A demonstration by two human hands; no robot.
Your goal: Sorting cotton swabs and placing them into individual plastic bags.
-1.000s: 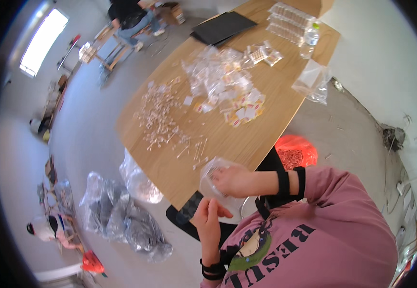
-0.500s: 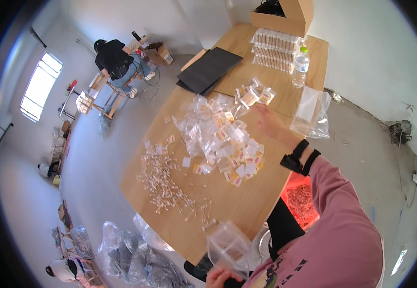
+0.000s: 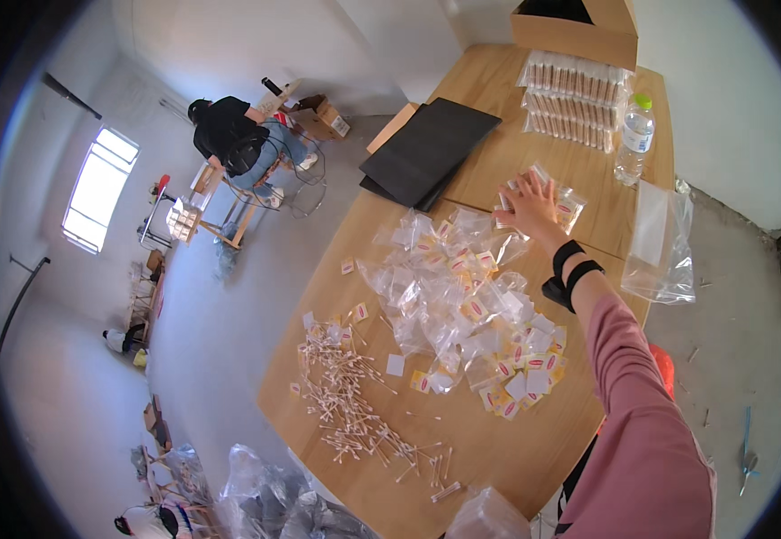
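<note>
My right hand reaches across the table with its fingers spread, lying over several small filled packets of cotton swabs. It wears black straps at the wrist. Just nearer to me lies a heap of clear plastic bags. Small yellow-and-white cards are strewn over and beside those bags. Loose cotton swabs form a pile toward the left edge of the table. A clear plastic bag shows at the lower rim. My left hand is out of the picture.
Packed swab bundles are stacked before a cardboard box. Near them stand a green-capped bottle and a large clear bag. Black sheets lie at the far left edge. A person sits across the room.
My right hand has come down onto the swab packets with fingers spread. My left hand has left the picture. The view has shifted, so the table sits lower and farther right.
</note>
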